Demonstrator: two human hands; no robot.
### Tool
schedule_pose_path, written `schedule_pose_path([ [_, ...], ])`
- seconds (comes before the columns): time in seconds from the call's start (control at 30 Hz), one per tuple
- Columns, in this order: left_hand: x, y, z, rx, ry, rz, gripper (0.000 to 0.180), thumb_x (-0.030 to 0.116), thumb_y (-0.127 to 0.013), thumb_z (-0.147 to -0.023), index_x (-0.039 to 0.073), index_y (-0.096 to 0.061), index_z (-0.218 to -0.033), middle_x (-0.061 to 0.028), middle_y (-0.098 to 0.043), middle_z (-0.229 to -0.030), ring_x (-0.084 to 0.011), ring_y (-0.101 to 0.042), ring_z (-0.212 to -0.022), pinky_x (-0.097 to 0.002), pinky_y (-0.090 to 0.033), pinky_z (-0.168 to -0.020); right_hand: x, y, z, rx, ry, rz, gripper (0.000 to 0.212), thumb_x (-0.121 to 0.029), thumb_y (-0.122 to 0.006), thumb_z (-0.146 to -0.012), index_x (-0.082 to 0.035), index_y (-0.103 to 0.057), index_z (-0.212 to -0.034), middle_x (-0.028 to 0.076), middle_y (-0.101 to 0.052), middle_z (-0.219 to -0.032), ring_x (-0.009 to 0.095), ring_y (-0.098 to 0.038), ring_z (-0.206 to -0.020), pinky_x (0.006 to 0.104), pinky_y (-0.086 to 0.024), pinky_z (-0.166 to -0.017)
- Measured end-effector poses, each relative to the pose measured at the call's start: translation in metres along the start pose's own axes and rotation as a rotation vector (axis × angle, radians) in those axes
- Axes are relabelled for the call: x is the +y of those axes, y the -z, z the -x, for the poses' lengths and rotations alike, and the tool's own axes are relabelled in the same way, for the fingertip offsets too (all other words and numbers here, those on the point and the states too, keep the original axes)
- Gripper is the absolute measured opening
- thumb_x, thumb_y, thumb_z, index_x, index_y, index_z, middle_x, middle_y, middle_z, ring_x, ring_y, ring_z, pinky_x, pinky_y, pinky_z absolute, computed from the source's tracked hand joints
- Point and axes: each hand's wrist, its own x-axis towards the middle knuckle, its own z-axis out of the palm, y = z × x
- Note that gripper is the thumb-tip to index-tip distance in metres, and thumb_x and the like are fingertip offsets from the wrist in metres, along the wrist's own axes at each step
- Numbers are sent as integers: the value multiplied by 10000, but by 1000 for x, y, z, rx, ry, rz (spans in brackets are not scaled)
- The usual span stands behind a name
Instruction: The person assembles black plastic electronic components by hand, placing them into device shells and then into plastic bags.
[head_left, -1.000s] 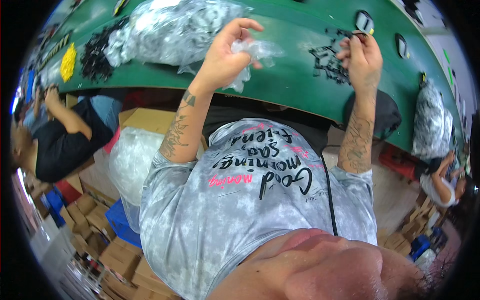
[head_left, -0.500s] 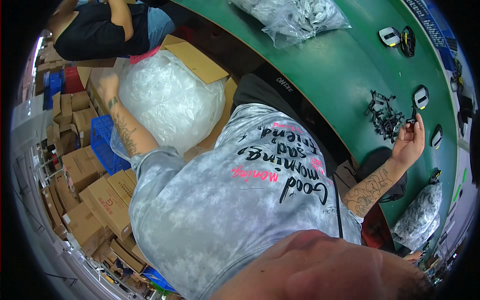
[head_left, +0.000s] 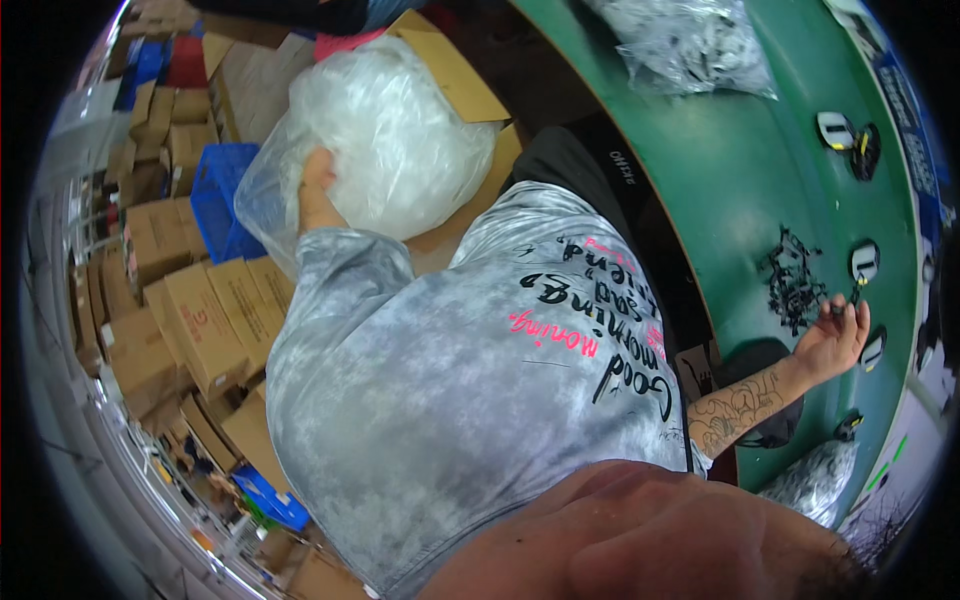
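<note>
On the left, my left hand point(head_left: 318, 178) is at the side of a big clear plastic bag point(head_left: 400, 150) that bulges from an open carton point(head_left: 450, 70). Its fingers are hidden among the film. Over the green bench, my right hand point(head_left: 836, 345) has its fingertips pinched on a small black part point(head_left: 838, 308), whose shape is too small to make out. Just beside that hand lies a tangled pile of small black plastic parts point(head_left: 793, 283). A grey-and-black oval device point(head_left: 864, 262) rests just beyond the fingers, and another such device point(head_left: 874, 348) lies to the right of the hand.
The green bench point(head_left: 690, 150) curves along the right. A clear bag of grey parts point(head_left: 700, 50) lies at its far end, another bag point(head_left: 815, 480) near me. Two more devices point(head_left: 836, 130) sit farther off. A blue crate point(head_left: 226, 200) and stacked cartons point(head_left: 205, 320) stand left.
My left hand has drawn back from the carton's far left side to the plastic bag. My right hand stays near the black pile. The whole view has shifted, and the other person is mostly out of it.
</note>
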Motion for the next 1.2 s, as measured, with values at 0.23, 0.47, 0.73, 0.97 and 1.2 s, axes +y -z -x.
schedule_pose_path([
  [0.23,-7,37,36,1166,-216,-302,422,223,-683,-867,-50,-665,-1188,-250,-701,-1180,-402,-676,-1098,-455,-522,-985,-5,-17,-9,-35,34,-61,235,101,-488,-936,27,-602,-1127,92,-553,-967,225,-492,-796,355,-418,-657],
  [0.47,-83,-112,-47,682,65,-754,356,294,-646,-928,20,-702,-1149,-208,-704,-1203,-355,-664,-1164,-456,-511,-1016,-6,-25,-3,-53,-34,45,217,81,-504,-961,38,-558,-1166,97,-554,-968,223,-509,-813,335,-432,-663],
  [0.73,48,-136,-74,530,374,-831,325,282,-640,-937,45,-715,-1145,-197,-712,-1200,-337,-675,-1148,-464,-524,-983,-4,-36,-19,-155,-46,19,290,95,-544,-963,47,-526,-1249,98,-594,-1030,232,-575,-848,320,-452,-685],
  [0.97,38,-210,43,334,520,-956,300,272,-635,-944,67,-726,-1142,-186,-719,-1197,-323,-684,-1134,-472,-535,-955,-24,-35,7,-175,-62,91,441,80,-546,-994,113,-459,-1425,179,-658,-1247,330,-657,-1200,484,-481,-1133],
  [1.2,101,-137,78,218,789,-970,277,263,-630,-951,89,-738,-1138,-176,-727,-1194,-308,-693,-1120,-479,-547,-926,-21,-6,-8,-364,-91,-82,312,68,-555,-991,63,-603,-1299,179,-675,-1247,343,-655,-1196,543,-483,-1112],
])
